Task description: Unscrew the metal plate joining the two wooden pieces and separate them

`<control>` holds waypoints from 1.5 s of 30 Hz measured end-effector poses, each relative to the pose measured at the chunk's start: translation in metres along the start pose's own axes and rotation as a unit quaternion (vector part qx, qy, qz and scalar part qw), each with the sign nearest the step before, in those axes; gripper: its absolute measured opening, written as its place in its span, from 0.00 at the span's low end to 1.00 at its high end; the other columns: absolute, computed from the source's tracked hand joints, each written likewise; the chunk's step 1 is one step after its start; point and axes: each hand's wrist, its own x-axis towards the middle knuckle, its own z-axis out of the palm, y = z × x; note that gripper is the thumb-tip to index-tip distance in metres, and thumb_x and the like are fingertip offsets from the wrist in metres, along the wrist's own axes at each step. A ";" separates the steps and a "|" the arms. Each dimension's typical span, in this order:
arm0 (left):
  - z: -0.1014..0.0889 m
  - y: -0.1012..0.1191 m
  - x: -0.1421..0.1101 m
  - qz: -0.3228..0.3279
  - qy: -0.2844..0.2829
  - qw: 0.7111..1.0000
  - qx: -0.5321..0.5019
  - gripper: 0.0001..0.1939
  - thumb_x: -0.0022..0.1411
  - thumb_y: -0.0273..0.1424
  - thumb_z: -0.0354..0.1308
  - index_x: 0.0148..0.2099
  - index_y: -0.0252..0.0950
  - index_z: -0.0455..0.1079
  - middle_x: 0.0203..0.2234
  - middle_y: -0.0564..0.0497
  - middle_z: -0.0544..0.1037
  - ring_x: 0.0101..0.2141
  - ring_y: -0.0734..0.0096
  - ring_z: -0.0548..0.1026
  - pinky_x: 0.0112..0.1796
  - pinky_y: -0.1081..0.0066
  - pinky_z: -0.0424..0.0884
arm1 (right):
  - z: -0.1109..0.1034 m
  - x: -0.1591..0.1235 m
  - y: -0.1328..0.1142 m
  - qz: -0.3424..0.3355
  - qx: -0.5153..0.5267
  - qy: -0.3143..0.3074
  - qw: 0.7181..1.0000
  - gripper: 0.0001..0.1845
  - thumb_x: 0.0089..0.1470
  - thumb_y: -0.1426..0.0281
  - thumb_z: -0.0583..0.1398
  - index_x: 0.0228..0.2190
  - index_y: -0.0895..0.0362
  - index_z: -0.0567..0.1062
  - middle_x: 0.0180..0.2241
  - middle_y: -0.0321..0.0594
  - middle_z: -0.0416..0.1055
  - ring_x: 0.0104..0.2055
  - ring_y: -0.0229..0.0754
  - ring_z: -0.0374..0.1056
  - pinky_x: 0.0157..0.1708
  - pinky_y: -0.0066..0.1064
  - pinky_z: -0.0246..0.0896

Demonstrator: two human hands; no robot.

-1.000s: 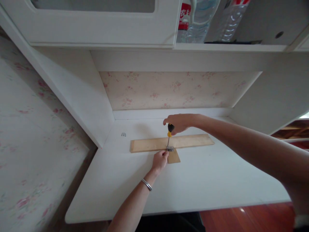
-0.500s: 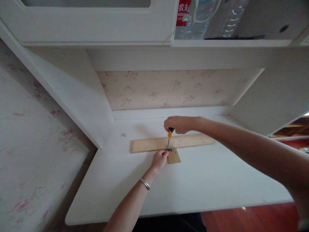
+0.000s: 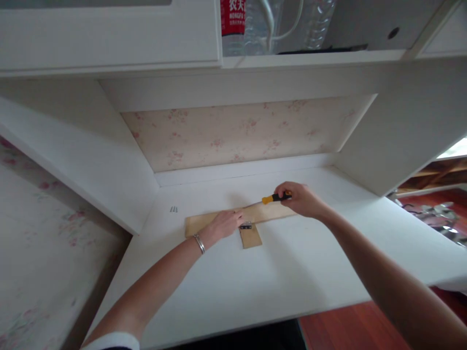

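My right hand (image 3: 299,198) grips the black and yellow handle of a screwdriver (image 3: 268,199), which lies nearly level with its shaft toward the left. At the shaft's tip are the closed fingers of my left hand (image 3: 226,223), low over a long wooden strip (image 3: 272,212); what they pinch, if anything, is hidden. Just beside those fingers a small metal hinge (image 3: 245,226) sits where the strip meets a short wooden piece (image 3: 251,238). Several small screws (image 3: 174,209) lie to the left, behind the strip.
The work lies on a white desk (image 3: 219,287) between white side panels. Above hangs a cabinet shelf (image 3: 321,59) with a red-labelled plastic bottle (image 3: 233,19). Floral wallpaper (image 3: 233,136) covers the wall behind. Red flooring (image 3: 335,325) shows below the front edge.
The screwdriver has gone from upright on the hinge to nearly level, lifted off to the right by my right hand. My left hand has moved up to its tip. The view has shifted right.
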 end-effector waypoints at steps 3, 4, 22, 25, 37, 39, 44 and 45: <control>-0.001 -0.005 0.011 0.010 -0.020 0.999 0.028 0.12 0.64 0.25 0.45 0.38 0.39 0.71 0.40 0.44 0.72 0.40 0.59 0.71 0.39 0.65 0.64 | 0.016 -0.041 0.040 0.091 0.176 0.029 0.980 0.09 0.39 0.73 0.59 0.26 0.54 0.64 0.40 0.39 0.71 0.40 0.44 0.67 0.38 0.33 0.61; 0.000 -0.006 0.014 0.016 -0.023 0.999 0.033 0.12 0.64 0.25 0.45 0.37 0.38 0.71 0.40 0.44 0.72 0.39 0.59 0.72 0.38 0.65 0.64 | 0.022 -0.054 0.052 0.110 0.203 0.043 0.972 0.10 0.39 0.72 0.60 0.25 0.54 0.63 0.40 0.40 0.71 0.40 0.45 0.67 0.39 0.34 0.61; -0.006 0.011 0.042 0.092 -0.116 0.963 0.225 0.10 0.59 0.22 0.48 0.37 0.36 0.70 0.35 0.45 0.77 0.31 0.62 0.76 0.28 0.68 0.69 | 0.102 -0.138 0.116 0.262 0.492 0.160 0.815 0.18 0.35 0.70 0.69 0.24 0.55 0.64 0.43 0.36 0.68 0.46 0.44 0.65 0.46 0.32 0.58; -0.005 0.010 0.047 0.044 -0.145 0.969 0.194 0.12 0.61 0.27 0.48 0.33 0.35 0.73 0.32 0.44 0.78 0.31 0.59 0.76 0.29 0.67 0.68 | 0.106 -0.138 0.114 0.282 0.499 0.157 0.804 0.18 0.33 0.70 0.70 0.23 0.56 0.64 0.43 0.35 0.68 0.47 0.44 0.64 0.46 0.32 0.58; -0.002 0.003 0.063 -0.216 -0.139 0.966 -0.044 0.13 0.56 0.37 0.55 0.27 0.33 0.72 0.20 0.48 0.74 0.23 0.67 0.71 0.24 0.73 0.62 | 0.112 -0.140 0.116 0.289 0.506 0.148 0.799 0.19 0.34 0.68 0.70 0.24 0.55 0.64 0.43 0.36 0.68 0.47 0.44 0.65 0.47 0.32 0.59; -0.004 0.002 0.064 -0.249 -0.139 0.956 -0.063 0.13 0.56 0.36 0.55 0.26 0.31 0.71 0.16 0.49 0.72 0.20 0.69 0.68 0.21 0.73 0.59 | 0.113 -0.140 0.117 0.289 0.505 0.147 0.800 0.19 0.35 0.68 0.70 0.24 0.55 0.64 0.43 0.36 0.68 0.47 0.45 0.65 0.46 0.33 0.60; -0.019 -0.002 0.057 -0.279 -0.135 0.948 -0.079 0.16 0.54 0.39 0.56 0.31 0.29 0.73 0.21 0.47 0.75 0.24 0.68 0.71 0.22 0.75 0.60 | 0.116 -0.142 0.119 0.290 0.499 0.148 0.804 0.19 0.36 0.67 0.69 0.25 0.55 0.64 0.45 0.37 0.69 0.48 0.45 0.65 0.49 0.34 0.59; -0.022 -0.004 0.054 -0.278 -0.137 0.948 -0.072 0.17 0.55 0.40 0.55 0.32 0.29 0.74 0.24 0.45 0.77 0.26 0.66 0.72 0.24 0.75 0.62 | 0.117 -0.142 0.120 0.291 0.498 0.147 0.804 0.19 0.37 0.66 0.69 0.25 0.55 0.64 0.45 0.37 0.69 0.48 0.45 0.65 0.49 0.35 0.58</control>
